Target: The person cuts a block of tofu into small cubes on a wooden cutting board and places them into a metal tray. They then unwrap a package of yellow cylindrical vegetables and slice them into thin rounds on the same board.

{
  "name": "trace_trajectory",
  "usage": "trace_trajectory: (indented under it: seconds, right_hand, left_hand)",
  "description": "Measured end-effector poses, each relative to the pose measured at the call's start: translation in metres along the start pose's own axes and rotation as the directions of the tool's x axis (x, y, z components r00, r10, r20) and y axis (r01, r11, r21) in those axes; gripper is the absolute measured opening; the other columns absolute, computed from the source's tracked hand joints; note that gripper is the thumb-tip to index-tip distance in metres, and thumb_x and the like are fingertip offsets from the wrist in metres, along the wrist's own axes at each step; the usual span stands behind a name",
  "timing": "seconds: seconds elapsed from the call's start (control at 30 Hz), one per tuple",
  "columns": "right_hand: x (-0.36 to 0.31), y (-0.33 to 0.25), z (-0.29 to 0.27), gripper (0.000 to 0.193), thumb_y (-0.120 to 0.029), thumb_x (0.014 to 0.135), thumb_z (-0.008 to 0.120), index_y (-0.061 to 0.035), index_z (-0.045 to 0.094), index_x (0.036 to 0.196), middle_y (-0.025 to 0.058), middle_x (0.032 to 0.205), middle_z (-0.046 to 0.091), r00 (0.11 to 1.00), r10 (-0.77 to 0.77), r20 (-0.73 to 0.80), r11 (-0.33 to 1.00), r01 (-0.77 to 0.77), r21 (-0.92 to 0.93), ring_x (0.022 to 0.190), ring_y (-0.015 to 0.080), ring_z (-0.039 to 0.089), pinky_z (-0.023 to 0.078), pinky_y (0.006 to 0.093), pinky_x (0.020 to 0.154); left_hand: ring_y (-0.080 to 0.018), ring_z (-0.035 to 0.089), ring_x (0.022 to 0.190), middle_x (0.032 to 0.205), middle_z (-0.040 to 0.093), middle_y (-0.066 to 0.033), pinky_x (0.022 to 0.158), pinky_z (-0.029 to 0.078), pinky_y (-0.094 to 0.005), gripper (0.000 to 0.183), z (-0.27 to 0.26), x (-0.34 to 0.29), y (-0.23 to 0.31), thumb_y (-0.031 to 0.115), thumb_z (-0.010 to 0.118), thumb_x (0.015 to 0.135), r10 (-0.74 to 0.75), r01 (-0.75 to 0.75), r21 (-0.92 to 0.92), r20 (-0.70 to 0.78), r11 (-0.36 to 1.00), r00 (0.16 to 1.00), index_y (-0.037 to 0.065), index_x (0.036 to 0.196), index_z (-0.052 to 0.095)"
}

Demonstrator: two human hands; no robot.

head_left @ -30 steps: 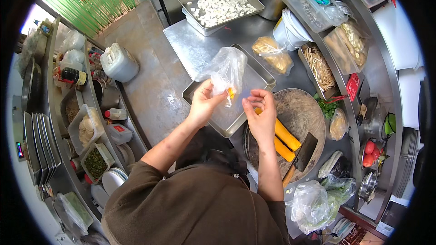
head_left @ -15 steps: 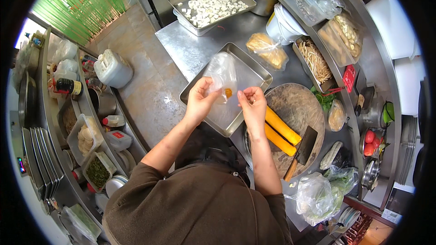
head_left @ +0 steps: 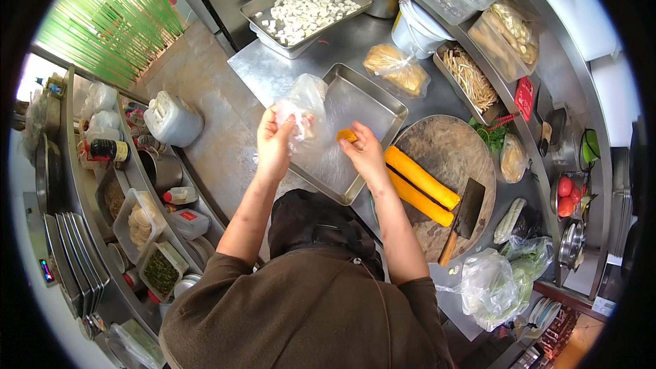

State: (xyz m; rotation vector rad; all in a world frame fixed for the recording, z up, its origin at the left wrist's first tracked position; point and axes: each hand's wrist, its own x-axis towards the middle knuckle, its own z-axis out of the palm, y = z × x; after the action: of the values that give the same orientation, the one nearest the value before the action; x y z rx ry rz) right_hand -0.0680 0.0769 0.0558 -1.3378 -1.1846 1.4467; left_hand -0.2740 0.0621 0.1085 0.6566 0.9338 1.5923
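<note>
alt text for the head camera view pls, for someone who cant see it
A person at a steel kitchen counter holds a crumpled clear plastic bag in the left hand and a small orange piece in the right hand, above an empty metal tray. Beside it, two long orange blocks and a cleaver lie on a round wooden board.

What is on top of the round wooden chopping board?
On the chopping board lie two long yellow blocks side by side and a cleaver. The right hand covers the blocks' near ends.
</note>
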Motion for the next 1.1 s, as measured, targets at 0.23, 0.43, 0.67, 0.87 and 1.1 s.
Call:
trace_trajectory:
  seconds: [0.23, 0.43, 0.67, 0.87, 1.1]
  right_hand:
    - [-0.029, -0.015, -0.044, 0.072, -0.041, 0.101, 0.064, -0.0032, 0.034, 0.154, 0.0199, 0.157, 0.039, 0.995, 0.094, -0.014, 0.995, -0.095, -0.033, 0.136, 0.028, 0.049, 0.048, 0.0385, 0.105]
    - [-0.113, -0.018, -0.089, 0.076, -0.049, 0.104, 0.052, -0.0151, 0.014, 0.161, 0.0139, 0.157, 0.038, 0.958, -0.053, 0.282, 0.739, -0.152, 0.656, 0.131, 0.0326, 0.053, 0.056, 0.0498, 0.094]
    - [-0.213, -0.024, -0.177, 0.049, -0.012, 0.1, 0.064, -0.0049, 0.045, 0.145, 0.0112, 0.113, 0.069, 0.953, 0.034, -0.301, 0.894, 0.106, 0.436, 0.089, 0.0202, 0.07, 0.06, 0.0316, 0.07]
    - [-0.278, -0.015, -0.299, 0.023, -0.003, 0.095, 0.066, -0.0027, 0.063, 0.118, 0.0087, 0.099, 0.071, 0.708, 0.072, -0.702, 0.867, 0.303, 0.395, 0.085, 0.0176, 0.071, 0.062, 0.0316, 0.072]
    - [-0.296, 0.06, -0.432, 0.031, -0.003, 0.092, 0.07, -0.0022, 0.058, 0.121, 0.0138, 0.128, 0.059, 0.239, 0.241, -0.941, 0.66, 0.671, 0.339, 0.11, 0.0217, 0.064, 0.056, 0.0349, 0.095]
  left_hand:
    - [-0.0232, 0.069, 0.096, 0.112, 0.068, -0.0133, 0.091, 0.058, -0.041, 0.043, -0.009, -0.006, 0.015, 0.002, 0.058, 0.095, -0.127, 0.209, -0.481, 0.198, 0.851, 0.972, 0.004, 0.137, 0.05]
    - [-0.0223, 0.069, 0.1, 0.117, 0.068, -0.0112, 0.088, 0.06, -0.038, 0.051, 0.063, -0.03, -0.024, 0.001, 0.061, 0.094, -0.303, 0.477, -0.452, 0.405, 0.754, 0.862, 0.009, 0.143, 0.05]
    - [-0.02, 0.07, 0.101, 0.117, 0.069, -0.0103, 0.089, 0.059, -0.0353, 0.032, 0.165, -0.072, -0.09, -0.001, 0.054, 0.099, -0.545, 0.638, 0.008, 0.528, 0.77, 0.651, 0.005, 0.129, 0.062]
    - [-0.0157, 0.05, 0.132, 0.137, 0.058, -0.0048, 0.113, 0.038, -0.0338, 0.04, 0.257, -0.121, -0.135, 0.006, 0.058, 0.101, -0.567, 0.644, 0.229, 0.73, 0.73, 0.382, 0.002, 0.14, 0.052]
    - [-0.0201, 0.051, 0.13, 0.134, 0.054, -0.0073, 0.108, 0.042, -0.0345, 0.039, 0.259, -0.132, -0.176, 0.005, 0.062, 0.098, -0.513, 0.208, 0.503, 0.604, 0.839, 0.61, 0.006, 0.135, 0.052]
